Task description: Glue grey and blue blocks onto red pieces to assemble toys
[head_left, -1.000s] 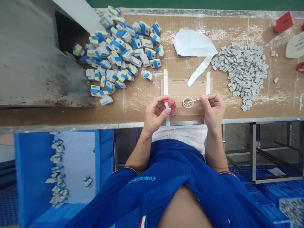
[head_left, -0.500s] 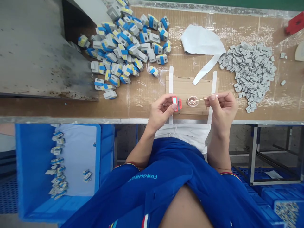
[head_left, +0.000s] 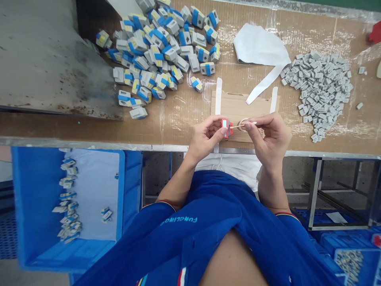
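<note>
My left hand [head_left: 202,139] pinches a small red-and-grey plastic housing [head_left: 225,123] between thumb and fingers, just above the table's front edge. Between the thumb and fingertips of my right hand [head_left: 270,137] is a thin cotton swab [head_left: 237,126]. Its far end meets the right side of the housing; whether it goes inside I cannot tell. Behind the swab, a small round clear cup [head_left: 242,120] stands on a cardboard sheet [head_left: 232,104], partly hidden by my right fingers. White tape strips [head_left: 218,95] run along the cardboard's sides.
Grey blocks with blue and yellow bands [head_left: 160,47] are heaped at back left, beside a metal box [head_left: 59,59]. Small grey pieces [head_left: 321,87] lie piled at right. A white cloth [head_left: 258,45] lies behind the cardboard. A blue bin [head_left: 38,206] stands below left.
My right hand has moved left, bringing the swab's end from the cup to the housing. The housing stays in my left hand. The view has shifted slightly.
</note>
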Motion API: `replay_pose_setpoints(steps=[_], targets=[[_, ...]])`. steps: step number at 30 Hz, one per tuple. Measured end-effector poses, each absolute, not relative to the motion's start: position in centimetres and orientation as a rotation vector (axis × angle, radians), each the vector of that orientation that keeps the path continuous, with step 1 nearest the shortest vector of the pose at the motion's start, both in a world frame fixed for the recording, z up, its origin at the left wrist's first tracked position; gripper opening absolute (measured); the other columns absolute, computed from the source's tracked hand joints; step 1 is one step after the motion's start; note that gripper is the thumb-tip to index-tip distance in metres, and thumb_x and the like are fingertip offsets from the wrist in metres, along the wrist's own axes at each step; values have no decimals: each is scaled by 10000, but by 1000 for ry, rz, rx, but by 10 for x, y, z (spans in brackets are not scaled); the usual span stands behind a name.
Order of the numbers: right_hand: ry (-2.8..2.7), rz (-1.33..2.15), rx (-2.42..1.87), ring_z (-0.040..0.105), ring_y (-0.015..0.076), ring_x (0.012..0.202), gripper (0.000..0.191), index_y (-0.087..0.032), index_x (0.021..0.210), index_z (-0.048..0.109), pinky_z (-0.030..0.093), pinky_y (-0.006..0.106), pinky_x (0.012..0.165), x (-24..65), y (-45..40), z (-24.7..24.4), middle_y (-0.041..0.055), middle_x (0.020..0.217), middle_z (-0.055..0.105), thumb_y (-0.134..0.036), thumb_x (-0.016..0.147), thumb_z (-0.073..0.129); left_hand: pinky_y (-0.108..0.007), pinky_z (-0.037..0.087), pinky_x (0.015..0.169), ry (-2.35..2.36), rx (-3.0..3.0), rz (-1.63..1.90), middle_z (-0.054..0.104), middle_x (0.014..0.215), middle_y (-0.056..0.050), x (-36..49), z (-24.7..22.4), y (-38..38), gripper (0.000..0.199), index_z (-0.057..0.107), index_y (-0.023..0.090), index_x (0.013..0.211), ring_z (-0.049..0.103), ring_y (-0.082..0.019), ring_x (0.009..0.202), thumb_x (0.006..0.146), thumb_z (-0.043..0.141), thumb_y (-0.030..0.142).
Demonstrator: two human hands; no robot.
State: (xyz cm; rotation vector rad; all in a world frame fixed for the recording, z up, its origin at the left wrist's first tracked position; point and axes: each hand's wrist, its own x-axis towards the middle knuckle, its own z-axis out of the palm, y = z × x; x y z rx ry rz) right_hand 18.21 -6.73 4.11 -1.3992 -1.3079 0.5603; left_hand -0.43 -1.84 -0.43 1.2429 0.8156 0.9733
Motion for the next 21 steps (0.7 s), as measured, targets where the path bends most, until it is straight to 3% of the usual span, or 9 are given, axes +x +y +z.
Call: replay_pose_setpoints(steps=[15,21], targets=[[-1543,440,-1338,783,137,718,100,-280,932,725,627,278,681,184,-57,50,-43,860,836,-276,1001,797,-190,591,638,801,1273,986,849,922,-53,-6,-5,-17,373,762,178,1165,793,-115,752,997,784,510],[-1569,543,-1405,791,171,757,156,-291,910,734,628,318,684,185,-59,54,-23,830,831,-388,1029,761,-214,595,662,812,1260,957,860,994,-63,-7,-7,-17,393,765,189,1183,795,-128,777,970,809,517]])
